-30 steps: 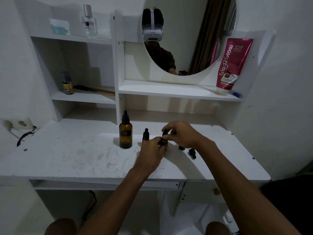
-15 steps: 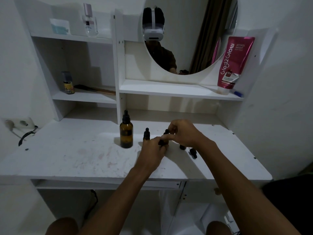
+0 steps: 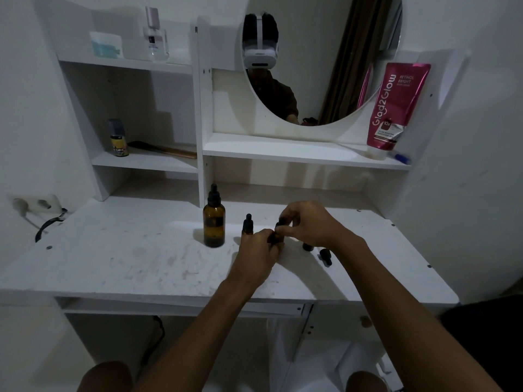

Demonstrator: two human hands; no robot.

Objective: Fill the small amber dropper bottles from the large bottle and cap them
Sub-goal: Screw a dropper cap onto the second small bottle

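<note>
The large amber bottle (image 3: 214,222) with a black dropper cap stands upright on the white desk (image 3: 135,258). To its right stands a small capped dropper bottle (image 3: 248,224). My left hand (image 3: 259,254) grips the body of another small bottle (image 3: 274,238), mostly hidden by fingers. My right hand (image 3: 307,223) pinches that bottle's black dropper cap (image 3: 280,223) from above. Behind my right wrist a third small bottle (image 3: 307,246) stands partly hidden, and a loose black dropper cap (image 3: 326,255) lies on the desk beside it.
A vertical shelf divider (image 3: 204,142) rises right behind the large bottle. A low shelf (image 3: 297,152) with a pink tube (image 3: 394,108) spans the back. A small spray can (image 3: 118,138) and a brush sit on the left shelf. A wall socket with cable (image 3: 42,210) is at the left.
Both hands stay on the same small bottle; my right fingers have shifted slightly around its cap. Nothing else on the desk has moved.
</note>
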